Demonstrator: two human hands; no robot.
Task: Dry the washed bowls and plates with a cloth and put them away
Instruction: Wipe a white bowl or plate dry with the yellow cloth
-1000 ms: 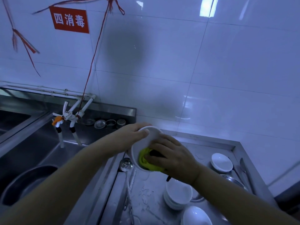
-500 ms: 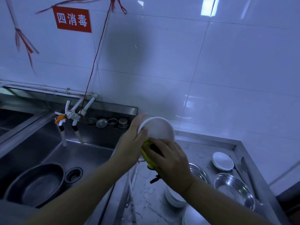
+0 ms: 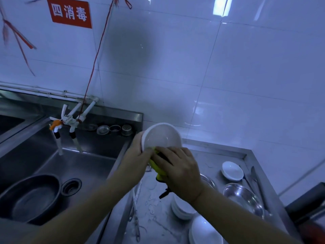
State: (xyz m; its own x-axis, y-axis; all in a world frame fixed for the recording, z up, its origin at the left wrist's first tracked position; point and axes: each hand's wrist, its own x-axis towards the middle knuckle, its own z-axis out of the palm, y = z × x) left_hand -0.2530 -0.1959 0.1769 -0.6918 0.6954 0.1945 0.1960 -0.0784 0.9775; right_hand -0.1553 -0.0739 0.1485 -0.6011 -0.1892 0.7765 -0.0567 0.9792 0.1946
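Since a moment ago the white bowl (image 3: 161,136) has been tipped further up, so its hollow now faces the camera, and the yellow cloth (image 3: 155,165) has slid from inside it to its lower rim. The left hand (image 3: 136,156) grips the bowl's left edge, fingers curled behind it and thumb across the front. The right hand (image 3: 177,170) has its fingers pressed together and bent over the cloth, pushing it against the rim. The bowl is held in the air above the wet steel counter (image 3: 213,156), near the white tiled wall (image 3: 175,67).

On the counter lie a stack of white bowls (image 3: 181,208), another white bowl (image 3: 204,231) at the bottom edge, a small white dish (image 3: 232,170) and a steel bowl (image 3: 244,198). To the left is a steel sink (image 3: 84,166) with a dark basin (image 3: 29,198) in it and two taps (image 3: 67,124) above. A red sign (image 3: 70,13) hangs on the wall.
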